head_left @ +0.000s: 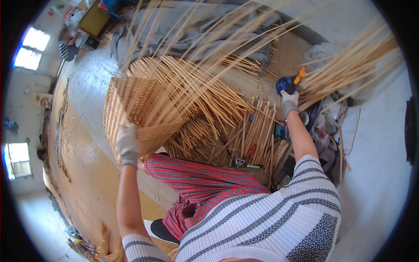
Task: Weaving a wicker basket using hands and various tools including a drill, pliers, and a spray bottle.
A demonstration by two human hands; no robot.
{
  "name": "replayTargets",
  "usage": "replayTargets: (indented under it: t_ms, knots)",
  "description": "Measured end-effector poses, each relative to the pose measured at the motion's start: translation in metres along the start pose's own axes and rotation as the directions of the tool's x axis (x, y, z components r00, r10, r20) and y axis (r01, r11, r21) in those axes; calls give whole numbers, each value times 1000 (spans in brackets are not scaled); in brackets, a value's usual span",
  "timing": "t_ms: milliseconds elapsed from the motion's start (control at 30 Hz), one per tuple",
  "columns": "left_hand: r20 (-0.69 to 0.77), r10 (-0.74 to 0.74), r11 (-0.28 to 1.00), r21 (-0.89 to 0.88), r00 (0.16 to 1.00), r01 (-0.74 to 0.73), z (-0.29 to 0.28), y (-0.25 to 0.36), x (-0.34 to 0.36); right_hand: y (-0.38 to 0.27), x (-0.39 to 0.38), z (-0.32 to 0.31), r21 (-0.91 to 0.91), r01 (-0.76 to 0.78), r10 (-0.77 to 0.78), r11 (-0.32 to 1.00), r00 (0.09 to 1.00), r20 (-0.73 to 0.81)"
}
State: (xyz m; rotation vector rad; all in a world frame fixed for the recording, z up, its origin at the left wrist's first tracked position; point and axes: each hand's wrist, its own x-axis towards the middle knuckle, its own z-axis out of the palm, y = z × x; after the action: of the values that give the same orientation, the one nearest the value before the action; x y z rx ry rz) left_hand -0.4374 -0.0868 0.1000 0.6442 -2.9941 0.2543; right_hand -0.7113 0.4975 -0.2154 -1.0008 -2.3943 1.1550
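Observation:
My left hand (127, 144), in a pale work glove, is closed on the near edge of a partly woven wicker basket (135, 98). The basket is tilted on the left, and long loose canes (168, 94) fan up and out from it, blurred in places. My right hand (290, 101), also gloved, is stretched far out to the right. Its fingers are closed on a dark blue, rounded, bottle-like thing (285, 84) with an orange top (300, 75); the grip is partly hidden.
Bundled wicker rods (192, 78) lie behind the basket. Short sticks (258, 131) and pliers (239, 163) lie before my leg. At the right are a sheaf of long canes (349, 65) and plastic bags (322, 133). Grey cloth (196, 30) covers the far floor.

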Motion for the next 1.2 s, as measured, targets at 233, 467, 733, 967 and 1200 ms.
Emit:
replayTargets:
  t_ms: [233,467,733,967,1200]
  knots:
    - [69,-152,981,-113,986,160,28,-12,-38,-16,67,38,194,-452,320,871,820,474]
    - [-91,-171,754,-653,981,71,34,-32,-57,-54,58,43,533,-425,192,732,879,437]
    - [40,-87,854,-512,995,95,31,-11,-46,-151,-98,-100,504,-592,-137,629,554,821]
    - [-145,-142,844,-535,979,44,46,-3,-73,-194,-248,-166,186,-586,-145,789,117,983]
    - [-150,-143,812,-582,978,29,57,-18,-87,-251,-356,-182,227,-410,-276,883,-65,959]
